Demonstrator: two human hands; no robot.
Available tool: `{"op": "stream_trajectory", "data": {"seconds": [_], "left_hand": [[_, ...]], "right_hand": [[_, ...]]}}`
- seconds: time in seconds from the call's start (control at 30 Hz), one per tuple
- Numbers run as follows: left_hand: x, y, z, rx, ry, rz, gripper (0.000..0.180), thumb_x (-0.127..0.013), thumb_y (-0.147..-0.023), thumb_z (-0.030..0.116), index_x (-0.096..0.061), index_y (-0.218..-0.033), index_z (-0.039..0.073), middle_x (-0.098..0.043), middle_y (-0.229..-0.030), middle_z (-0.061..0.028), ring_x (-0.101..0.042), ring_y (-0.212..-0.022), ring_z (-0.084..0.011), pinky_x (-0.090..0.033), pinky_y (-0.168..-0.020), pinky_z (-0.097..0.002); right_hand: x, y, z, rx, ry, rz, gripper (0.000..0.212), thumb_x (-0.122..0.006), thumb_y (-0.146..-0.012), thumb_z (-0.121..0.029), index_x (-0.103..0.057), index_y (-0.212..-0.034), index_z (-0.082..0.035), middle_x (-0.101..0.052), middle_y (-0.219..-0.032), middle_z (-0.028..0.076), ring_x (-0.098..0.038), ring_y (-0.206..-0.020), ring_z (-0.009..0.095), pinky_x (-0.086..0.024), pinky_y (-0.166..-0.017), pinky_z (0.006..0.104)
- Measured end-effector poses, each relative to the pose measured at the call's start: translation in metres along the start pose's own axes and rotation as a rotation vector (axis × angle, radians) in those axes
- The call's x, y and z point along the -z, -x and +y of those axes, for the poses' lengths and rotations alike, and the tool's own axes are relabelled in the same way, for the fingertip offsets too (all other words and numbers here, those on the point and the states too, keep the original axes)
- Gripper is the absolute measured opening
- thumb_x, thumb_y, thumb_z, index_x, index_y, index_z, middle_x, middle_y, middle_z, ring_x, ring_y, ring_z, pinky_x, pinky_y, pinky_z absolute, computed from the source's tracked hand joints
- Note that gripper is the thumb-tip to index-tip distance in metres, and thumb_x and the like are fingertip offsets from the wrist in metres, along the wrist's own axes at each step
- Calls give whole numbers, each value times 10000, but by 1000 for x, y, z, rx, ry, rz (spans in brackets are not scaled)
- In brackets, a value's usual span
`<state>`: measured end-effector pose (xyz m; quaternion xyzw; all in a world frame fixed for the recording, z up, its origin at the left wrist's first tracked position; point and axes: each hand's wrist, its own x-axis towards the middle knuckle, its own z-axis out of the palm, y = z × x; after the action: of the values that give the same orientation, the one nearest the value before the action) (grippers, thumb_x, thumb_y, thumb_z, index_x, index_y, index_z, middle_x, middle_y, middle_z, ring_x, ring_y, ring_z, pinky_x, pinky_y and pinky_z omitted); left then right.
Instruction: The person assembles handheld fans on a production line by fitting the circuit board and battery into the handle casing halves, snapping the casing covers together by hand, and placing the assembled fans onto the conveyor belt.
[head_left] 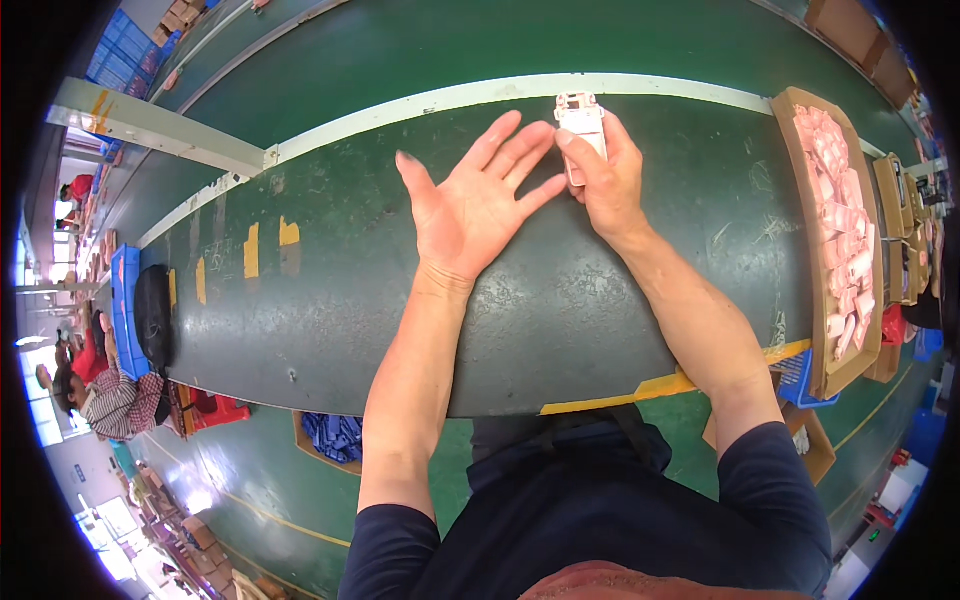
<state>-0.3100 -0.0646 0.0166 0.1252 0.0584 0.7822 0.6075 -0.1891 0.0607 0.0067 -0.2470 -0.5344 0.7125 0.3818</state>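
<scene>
My right hand (612,185) grips a small white and pale pink plastic part (581,118), held upright near the far side of the dark green table (560,340). The thumb lies across the part's front, and its notched top end sticks out above the fingers. Just to the left, my left hand (470,210) is turned palm up with its fingers spread and nothing in it. Its fingertips come close to the part's left edge; whether they touch it I cannot tell. The part's lower end is partly hidden by my fingers.
A cardboard tray (795,130) heaped with pink plastic parts (840,220) stands at the table's right end. A white rail (430,103) runs along the far edge. At the left end are a black bag (154,315) and a blue crate (125,300). People sit farther left.
</scene>
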Motion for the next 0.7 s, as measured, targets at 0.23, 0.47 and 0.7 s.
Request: {"op": "stream_trajectory", "data": {"seconds": [0.23, 0.47, 0.7], "left_hand": [[5, 5, 2, 14, -100, -31, 1260, -614, -733, 869, -290, -1565, -20, -322, -1610, -253, -247, -1531, -361, -228, -1216, -623], [-1, 3, 3, 58, 62, 26, 1275, -533, -758, 900, -260, -1577, -39, -224, -1661, -241, -181, -1560, -338, -193, -1225, -621], [6, 1, 0, 13, -33, 29, 853, -428, -1011, 619, -361, -1520, -61, -291, -1629, -252, -230, -1541, -343, -211, -1241, -600]], "right_hand": [[0, 0, 2, 23, -1, -15, 271, -702, -948, -173, -611, -1147, -13, -626, -804, -10, -522, -580, 34, -408, -470, 220], [-2, 1, -1, 17, 28, -17, 274, -710, -943, -196, -618, -1133, -22, -619, -788, -13, -524, -582, 39, -408, -474, 226], [-3, 1, 0, 2, 36, -5, 275, -715, -943, -208, -625, -1132, -29, -622, -792, -12, -525, -580, 42, -408, -472, 230]]}}
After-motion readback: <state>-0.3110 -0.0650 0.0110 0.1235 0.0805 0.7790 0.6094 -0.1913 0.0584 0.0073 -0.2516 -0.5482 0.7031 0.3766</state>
